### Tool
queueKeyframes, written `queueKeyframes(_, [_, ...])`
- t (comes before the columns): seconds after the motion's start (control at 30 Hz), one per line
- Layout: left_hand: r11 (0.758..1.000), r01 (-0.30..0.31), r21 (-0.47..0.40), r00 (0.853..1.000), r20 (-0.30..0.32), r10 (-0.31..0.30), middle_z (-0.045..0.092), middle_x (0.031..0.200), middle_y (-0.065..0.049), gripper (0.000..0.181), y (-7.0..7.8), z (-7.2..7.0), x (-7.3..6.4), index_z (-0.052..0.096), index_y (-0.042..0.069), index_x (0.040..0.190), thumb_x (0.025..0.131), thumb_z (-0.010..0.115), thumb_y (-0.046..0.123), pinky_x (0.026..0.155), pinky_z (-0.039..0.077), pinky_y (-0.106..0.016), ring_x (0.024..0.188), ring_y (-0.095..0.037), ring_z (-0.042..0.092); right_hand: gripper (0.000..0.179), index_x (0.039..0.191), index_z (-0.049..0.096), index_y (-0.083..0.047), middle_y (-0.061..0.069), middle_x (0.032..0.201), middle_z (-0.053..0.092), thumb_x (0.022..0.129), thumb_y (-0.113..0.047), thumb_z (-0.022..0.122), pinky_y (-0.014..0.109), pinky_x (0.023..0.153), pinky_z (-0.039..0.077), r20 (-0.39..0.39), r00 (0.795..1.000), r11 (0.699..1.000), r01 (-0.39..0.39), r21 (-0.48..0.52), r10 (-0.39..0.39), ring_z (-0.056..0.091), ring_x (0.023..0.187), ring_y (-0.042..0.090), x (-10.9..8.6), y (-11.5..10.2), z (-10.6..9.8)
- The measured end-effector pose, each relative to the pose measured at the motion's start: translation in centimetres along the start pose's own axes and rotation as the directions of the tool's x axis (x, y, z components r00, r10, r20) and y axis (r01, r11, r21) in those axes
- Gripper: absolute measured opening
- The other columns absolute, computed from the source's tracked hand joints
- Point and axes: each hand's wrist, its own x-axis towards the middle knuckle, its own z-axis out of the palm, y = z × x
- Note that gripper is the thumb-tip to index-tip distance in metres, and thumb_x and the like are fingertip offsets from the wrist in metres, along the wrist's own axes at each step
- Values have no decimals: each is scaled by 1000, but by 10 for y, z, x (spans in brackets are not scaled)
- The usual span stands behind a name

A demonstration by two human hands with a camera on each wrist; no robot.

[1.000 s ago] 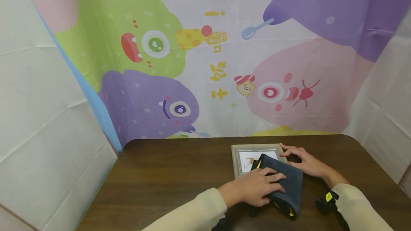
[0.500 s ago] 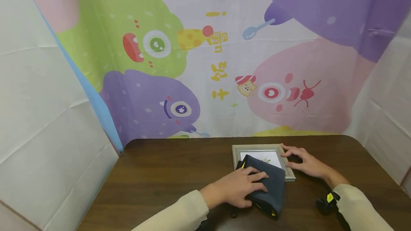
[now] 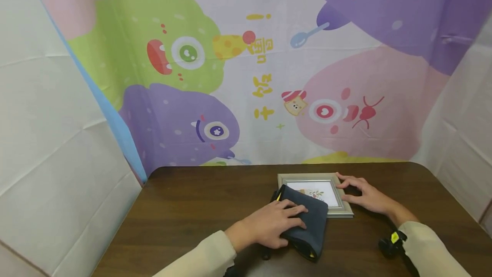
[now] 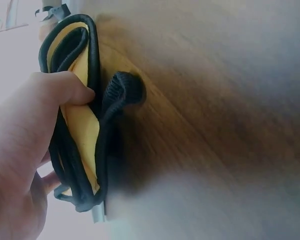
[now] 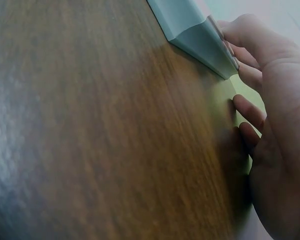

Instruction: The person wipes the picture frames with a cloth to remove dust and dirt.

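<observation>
A folded blue-grey cloth with a yellow inner side and black edging lies over the lower left part of a picture frame. My left hand holds this cloth from the left, fingers spread over its top. In the left wrist view, the thumb presses into the yellow fold of the cloth, and a black loop hangs off its side. My right hand grips the frame's right edge. In the right wrist view, thumb and fingers meet the pale frame at its corner. The cloth hides the frame's lower left corner.
The dark wooden table has its far edge close behind the frame. A curtain printed with cartoon monsters hangs behind it. Pale panels stand at both sides. A black strap with a yellow mark is around the right wrist.
My left hand has slid left with the cloth, showing more of the plant picture on the frame's right. The right hand and the frame stay in place.
</observation>
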Motion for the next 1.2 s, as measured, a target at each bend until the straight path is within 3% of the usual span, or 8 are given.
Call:
queueKeyframes(0.53, [990, -53, 132, 998, -19, 55, 54, 175, 2, 53, 19, 3, -19, 62, 33, 160, 108, 72, 43, 118, 56, -29, 151, -16, 58, 28, 128, 78, -17, 34, 173, 46, 101, -21, 84, 77, 111, 39, -3, 1000, 1000, -10, -15, 10, 44, 144, 48, 0, -3, 0])
queueKeyframes(0.67, [992, -49, 114, 999, -4, 49, 56, 173, 2, 55, 23, 5, -21, 58, 31, 162, 109, 71, 40, 115, 57, -26, 147, -13, 60, 27, 127, 79, -18, 33, 173, 47, 101, -22, 84, 74, 110, 40, -12, 1000, 1000, -9, -28, 9, 44, 143, 46, -1, -2, 0])
queueKeyframes(0.93, [996, -35, 86, 999, 17, 34, 44, 182, -4, 61, 27, 8, -25, 50, 27, 169, 111, 68, 36, 126, 50, -28, 158, -17, 54, 28, 128, 78, -17, 33, 173, 47, 101, -19, 84, 76, 110, 40, -10, 1000, 1000, -10, -24, 10, 45, 145, 48, -1, -3, -1])
queueKeyframes(1.2, [996, -26, 83, 1000, 18, 25, 44, 182, -3, 59, 27, 8, -24, 50, 28, 168, 112, 66, 37, 124, 51, -27, 157, -15, 55, 29, 128, 78, -14, 35, 173, 46, 100, -16, 84, 78, 110, 39, 1, 1000, 1000, -5, -12, 5, 44, 146, 51, -2, -4, 0])
